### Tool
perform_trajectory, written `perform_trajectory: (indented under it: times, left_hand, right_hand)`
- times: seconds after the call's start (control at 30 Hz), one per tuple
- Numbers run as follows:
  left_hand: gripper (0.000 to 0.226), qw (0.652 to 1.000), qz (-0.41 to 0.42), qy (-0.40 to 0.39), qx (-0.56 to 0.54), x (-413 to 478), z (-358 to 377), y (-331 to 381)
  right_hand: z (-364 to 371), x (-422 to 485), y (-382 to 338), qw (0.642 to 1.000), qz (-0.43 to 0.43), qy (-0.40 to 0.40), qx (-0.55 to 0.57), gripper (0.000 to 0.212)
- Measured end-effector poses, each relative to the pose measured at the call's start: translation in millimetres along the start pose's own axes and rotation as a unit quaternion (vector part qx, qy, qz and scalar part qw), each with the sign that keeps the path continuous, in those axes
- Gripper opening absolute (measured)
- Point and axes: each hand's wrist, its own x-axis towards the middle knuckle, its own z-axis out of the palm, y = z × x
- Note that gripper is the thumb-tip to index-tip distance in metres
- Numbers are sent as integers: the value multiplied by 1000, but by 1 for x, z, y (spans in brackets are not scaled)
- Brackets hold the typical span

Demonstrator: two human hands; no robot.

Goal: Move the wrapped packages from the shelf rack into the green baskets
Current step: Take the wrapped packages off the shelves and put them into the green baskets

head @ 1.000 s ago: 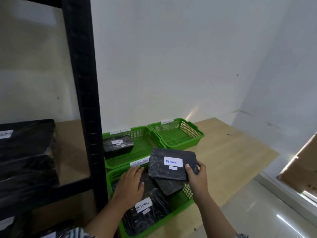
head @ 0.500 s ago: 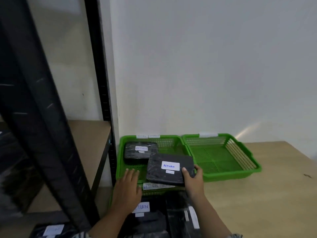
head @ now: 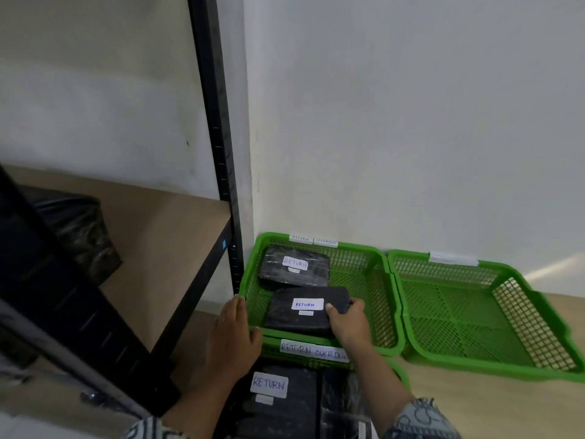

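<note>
Head view: a black wrapped package [head: 304, 312] with a white "RETURN" label is held by the right hand [head: 348, 321], whose fingers [head: 357, 304] are closed around its right edge, thumb on top beside the label. The package sits low inside the middle green basket [head: 380, 312], at its near side; whether it rests on the basket floor cannot be told. A second labelled package [head: 294, 269] lies flat at the far left of the same basket, just beyond the held one. The left hand [head: 235, 337] is laid on the near-left corner of that basket, fingers [head: 235, 307] loosely spread along the rim and gripping nothing. To the right, touching this basket, stands another green basket [head: 474, 312] with a mesh floor. Nearer, a third basket [head: 397, 373], tagged "RETURN OVERDUE" on its far rim, holds more black packages [head: 278, 403], one labelled "RETURN". All the baskets stand on a light wooden desk [head: 474, 407]. At the left is seen the black shelf rack [head: 218, 137], with a dark wrapped bundle [head: 79, 232] on its wooden shelf at the far left.
</note>
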Motion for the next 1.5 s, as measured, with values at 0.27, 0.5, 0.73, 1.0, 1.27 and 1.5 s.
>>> perform_trajectory:
  times: [0.27,0.5,0.73,1.0,1.27,1.5]
  left_hand:
    - [79,1000,16,24,4,-1,8,-9]
    - [77,999,15,14,29,-1,12,-10]
    - [84,998,0,-25,53,0,4,-6]
    - [67,998,13,-48,49,-6,-14,9]
    - [68,993,90,-44,59,-48,-39,22]
    - [66,975,205,-54,64,-122,-61,-3]
  right_hand:
    - [27,9,-4,980,11,-45,-194,67]
    - [37,14,-2,967,28,-32,-252,69]
    - [31,27,4,982,-5,-136,-131,45]
    - [12,2,1,966,-81,-43,-243,51]
    - [7,-73,7,906,-225,24,-358,57]
    - [22,-171,28,908,-243,61,-335,58]
